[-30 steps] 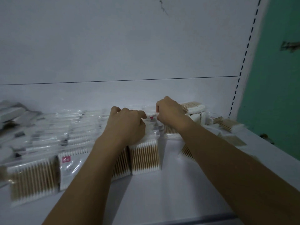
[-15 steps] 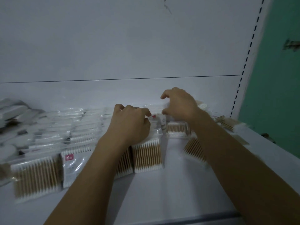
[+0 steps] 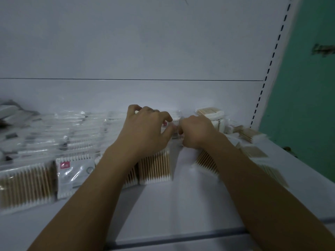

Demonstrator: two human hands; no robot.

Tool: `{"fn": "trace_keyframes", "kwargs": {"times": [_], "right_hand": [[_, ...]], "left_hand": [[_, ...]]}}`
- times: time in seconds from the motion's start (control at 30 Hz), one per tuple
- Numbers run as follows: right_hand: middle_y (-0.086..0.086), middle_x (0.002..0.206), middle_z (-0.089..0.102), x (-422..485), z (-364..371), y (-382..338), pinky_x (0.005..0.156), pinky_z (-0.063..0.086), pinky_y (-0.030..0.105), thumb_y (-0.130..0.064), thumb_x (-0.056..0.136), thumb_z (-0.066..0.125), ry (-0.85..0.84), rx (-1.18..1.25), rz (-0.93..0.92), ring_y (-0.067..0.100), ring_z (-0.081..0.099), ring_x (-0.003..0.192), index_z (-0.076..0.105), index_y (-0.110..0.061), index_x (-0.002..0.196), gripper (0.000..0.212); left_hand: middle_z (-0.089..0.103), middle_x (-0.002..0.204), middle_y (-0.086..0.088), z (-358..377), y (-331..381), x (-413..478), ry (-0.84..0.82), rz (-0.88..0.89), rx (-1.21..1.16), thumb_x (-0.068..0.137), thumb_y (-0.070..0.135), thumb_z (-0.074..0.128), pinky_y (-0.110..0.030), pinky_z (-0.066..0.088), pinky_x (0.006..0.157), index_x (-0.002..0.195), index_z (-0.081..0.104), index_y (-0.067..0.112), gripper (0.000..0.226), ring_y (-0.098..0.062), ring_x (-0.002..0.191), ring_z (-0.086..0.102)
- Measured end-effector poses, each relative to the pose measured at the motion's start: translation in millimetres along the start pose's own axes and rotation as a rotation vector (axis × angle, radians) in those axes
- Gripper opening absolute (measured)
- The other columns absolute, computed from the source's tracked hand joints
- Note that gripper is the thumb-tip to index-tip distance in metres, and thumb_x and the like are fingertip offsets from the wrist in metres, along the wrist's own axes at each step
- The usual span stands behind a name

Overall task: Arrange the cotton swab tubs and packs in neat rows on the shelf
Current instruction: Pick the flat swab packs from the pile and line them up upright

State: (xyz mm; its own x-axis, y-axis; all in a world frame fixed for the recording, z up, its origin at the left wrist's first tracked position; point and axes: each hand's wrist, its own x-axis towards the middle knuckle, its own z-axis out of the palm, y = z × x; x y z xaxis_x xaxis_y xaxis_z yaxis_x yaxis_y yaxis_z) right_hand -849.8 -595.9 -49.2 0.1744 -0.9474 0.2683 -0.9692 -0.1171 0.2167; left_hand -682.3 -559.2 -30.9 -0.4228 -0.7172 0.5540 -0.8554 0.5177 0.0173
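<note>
On the white shelf [image 3: 181,205], clear packs of wooden-stick cotton swabs stand in overlapping rows running back toward the rear panel. My left hand [image 3: 145,129] lies with curled fingers on the row behind the front pack [image 3: 155,167], gripping the top of a pack. My right hand [image 3: 197,131] is right beside it with curled fingers, and its fingertips meet the left hand's at a small pack with a red label [image 3: 165,123]. Another swab pack [image 3: 206,160] lies tilted under my right wrist. The picture is blurred there, so the exact hold is unclear.
More rows of packs [image 3: 25,183] fill the left side, one with a red label [image 3: 72,174]. A loose pile of swab packs [image 3: 210,113] and scattered ones [image 3: 252,134] lie at the right rear. A slotted upright [image 3: 268,73] and a green wall [image 3: 308,87] bound the right side.
My right hand, which had lifted and opened over the right-hand packs, has come back left and down beside my left hand. The left hand has hardly moved.
</note>
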Motion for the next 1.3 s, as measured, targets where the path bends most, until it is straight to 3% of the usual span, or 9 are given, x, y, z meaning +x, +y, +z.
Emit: {"fn": "trace_keyframes", "kwargs": {"times": [0.17,0.27,0.33,0.5,0.63,0.8,0.97,1.13,1.3], "right_hand": [[-0.006,0.114,0.065,-5.8,-24.0,18.1,0.082,0.042,0.027,-0.022,0.086,0.062,0.089,0.293,0.124,0.019,0.059,0.106,0.065,-0.031,0.117,0.032],[-0.003,0.110,0.067,-7.0,-14.5,10.0,0.091,0.040,0.031,-0.050,0.076,0.074,-0.094,0.130,-0.022,0.019,0.060,0.106,0.064,-0.026,0.118,0.049],[0.000,0.110,0.066,-2.9,-4.5,3.8,0.093,0.039,0.035,-0.049,0.074,0.077,-0.170,-0.010,-0.049,0.021,0.060,0.106,0.062,-0.021,0.118,0.054],[0.002,0.106,0.064,-1.0,-1.5,-0.9,0.071,0.042,0.030,-0.036,0.083,0.068,-0.027,0.034,-0.041,0.020,0.060,0.091,0.065,-0.019,0.112,0.033],[-0.007,0.094,0.069,-14.8,-26.6,17.6,0.080,0.050,0.030,-0.035,0.084,0.065,0.145,0.401,0.111,0.017,0.062,0.093,0.070,-0.030,0.107,0.025],[-0.009,0.066,0.067,-24.2,-34.3,37.8,0.057,0.049,0.023,-0.015,0.084,0.065,0.306,0.846,0.221,0.011,0.067,0.071,0.075,-0.025,0.095,0.018],[0.007,0.068,0.072,-25.3,-35.6,36.4,0.063,0.058,0.043,-0.010,0.087,0.065,0.465,1.138,0.182,0.021,0.072,0.070,0.075,-0.024,0.090,0.017],[0.008,0.079,0.073,-29.2,-40.5,23.5,0.059,0.054,0.021,0.000,0.088,0.065,0.520,1.393,0.050,0.007,0.069,0.068,0.073,-0.016,0.089,0.018],[0.006,0.083,0.074,-31.2,-43.1,15.2,0.069,0.059,0.031,0.002,0.087,0.066,0.465,1.494,-0.021,0.018,0.072,0.080,0.073,-0.013,0.087,0.016]], "left_hand": [[0.067,0.113,0.010,-1.8,-1.4,0.5,0.042,-0.017,-0.026,0.097,0.046,0.043,-0.035,0.014,0.103,0.121,0.061,0.031,0.033,-0.013,0.116,0.053],[0.068,0.111,0.010,-1.4,-0.1,1.6,0.060,-0.010,-0.022,0.097,0.046,0.043,-0.034,0.013,0.103,0.120,0.062,0.032,0.033,-0.012,0.115,0.054],[0.068,0.110,0.010,-0.5,1.4,2.4,0.058,-0.003,-0.022,0.097,0.047,0.042,-0.034,0.013,0.102,0.119,0.062,0.032,0.033,-0.012,0.114,0.054],[0.068,0.111,0.011,1.4,0.3,0.3,0.025,0.001,-0.038,0.097,0.047,0.043,-0.035,0.014,0.102,0.119,0.062,0.032,0.032,-0.012,0.115,0.054],[0.067,0.112,0.012,-1.0,-0.5,0.5,0.055,-0.007,-0.073,0.097,0.046,0.044,-0.034,0.016,0.103,0.122,0.060,0.032,0.033,-0.011,0.114,0.054],[0.064,0.121,0.015,0.2,0.4,-0.5,0.038,-0.012,-0.135,0.097,0.047,0.046,-0.037,0.017,0.107,0.131,0.052,0.033,0.037,-0.008,0.117,0.052],[0.057,0.131,0.014,0.2,4.6,-0.4,0.026,0.025,-0.221,0.095,0.049,0.047,-0.035,0.019,0.105,0.138,0.041,0.035,0.046,-0.007,0.119,0.051],[0.047,0.143,0.007,1.6,4.2,2.7,0.109,-0.064,-0.380,0.090,0.047,0.059,-0.035,0.024,0.103,0.149,0.021,0.032,0.072,-0.010,0.123,0.051],[0.058,0.107,0.018,2.7,3.8,1.5,0.099,-0.066,-0.336,0.090,0.043,0.061,-0.033,0.025,0.096,0.138,0.040,0.031,0.054,-0.010,0.111,0.056]]}}
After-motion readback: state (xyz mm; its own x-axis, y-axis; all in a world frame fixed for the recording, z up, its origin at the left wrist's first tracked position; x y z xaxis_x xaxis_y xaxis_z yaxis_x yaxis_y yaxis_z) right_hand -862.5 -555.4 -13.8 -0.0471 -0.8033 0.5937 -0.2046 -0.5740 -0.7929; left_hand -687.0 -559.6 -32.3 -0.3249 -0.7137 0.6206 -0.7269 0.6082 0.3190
